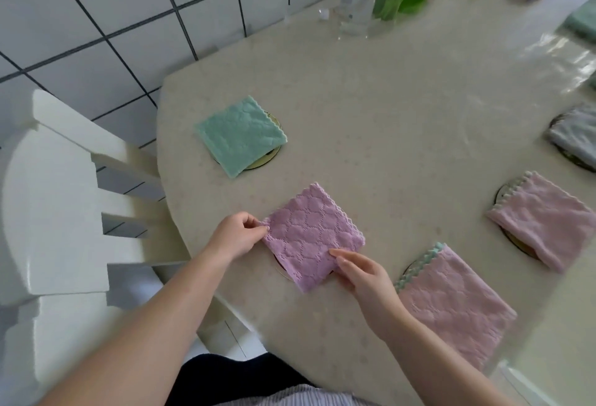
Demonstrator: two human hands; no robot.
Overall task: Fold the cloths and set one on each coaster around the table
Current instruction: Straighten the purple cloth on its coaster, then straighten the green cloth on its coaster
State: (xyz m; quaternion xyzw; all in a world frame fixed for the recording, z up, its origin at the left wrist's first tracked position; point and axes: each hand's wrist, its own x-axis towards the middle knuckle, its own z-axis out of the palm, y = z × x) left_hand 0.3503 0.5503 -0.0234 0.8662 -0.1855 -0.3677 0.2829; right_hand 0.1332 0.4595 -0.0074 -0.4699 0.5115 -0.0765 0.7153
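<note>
Placing step judged in hand: folded square lilac quilted cloth (312, 238) lies between the hands over a mostly hidden coaster (280, 266), left hand (237, 236) pinching its corner, right hand (362, 273) loosely gripping its edge; next, squaring and release are called for.

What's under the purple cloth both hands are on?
A coaster: only a thin rim arc shows by the purple cloth's lower-left edge. The rest is covered.

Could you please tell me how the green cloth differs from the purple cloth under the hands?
The green cloth lies untouched; the purple cloth is pinched by the left hand and right hand. Green sits farther away, purple nearer. Both are folded square, quilted, scallop-edged and partly cover a coaster.
</note>
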